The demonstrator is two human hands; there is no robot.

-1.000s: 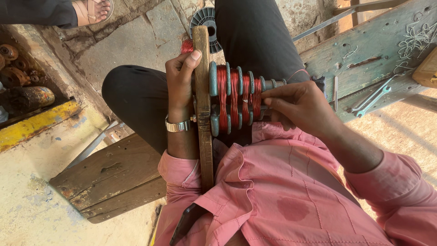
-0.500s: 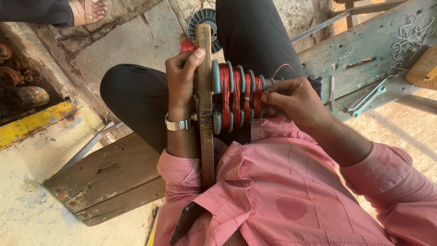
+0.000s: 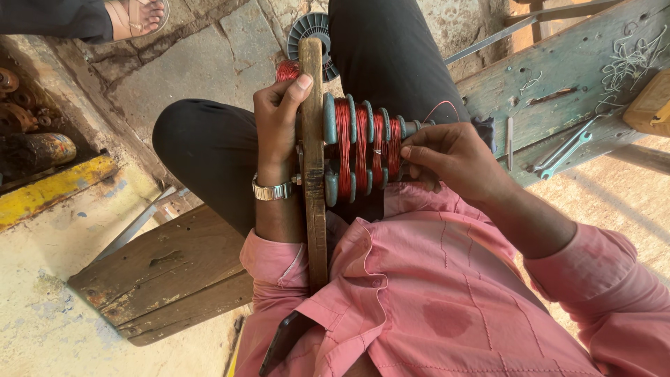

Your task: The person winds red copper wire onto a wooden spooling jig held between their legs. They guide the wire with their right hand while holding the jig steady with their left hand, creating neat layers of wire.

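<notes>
Four red wire coils (image 3: 361, 143), one spanner (image 3: 567, 150), one wristwatch (image 3: 272, 190)

Hard daylight falls from the right, bleaching the sandy ground at the right edge and the pale floor (image 3: 42, 307) at lower left almost to white. The pink shirt (image 3: 447, 293) is evenly lit, its folds sharply drawn. The black trousers (image 3: 209, 146) sink into near-featureless shadow. The red wire coils (image 3: 363, 143) carry thin bright glints, and the wristwatch (image 3: 273, 189) flashes. Focus is crisp at centre on the left hand (image 3: 279, 119) and right hand (image 3: 453, 157); the rusty parts (image 3: 28, 132) in the upper left corner sit dim and soft. Wide-angle stretch bends the blue workbench (image 3: 558, 77) and the frame's outer edges.
</notes>
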